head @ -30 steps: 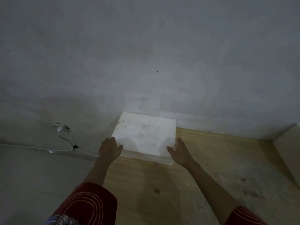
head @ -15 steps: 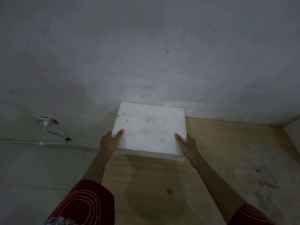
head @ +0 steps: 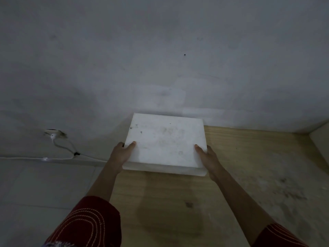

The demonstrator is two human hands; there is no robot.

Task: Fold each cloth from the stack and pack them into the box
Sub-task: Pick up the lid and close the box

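Observation:
A white box (head: 165, 143) with a flat, smudged lid sits at the back left corner of a wooden table (head: 231, 175), against the grey wall. My left hand (head: 120, 154) grips its left side, thumb lying on the lid. My right hand (head: 207, 156) grips its right side, thumb on top as well. The box's near edge looks slightly raised toward me. No cloths show anywhere in the head view.
A grey wall (head: 160, 59) fills the upper view. A white plug and cable (head: 58, 141) hang from a wall socket at the left, running along the floor line. A pale panel (head: 320, 139) borders the table at the right.
Both hands reached the box's sides and took hold, thumbs coming onto the lid. The box now sits closer and larger in view than one second ago.

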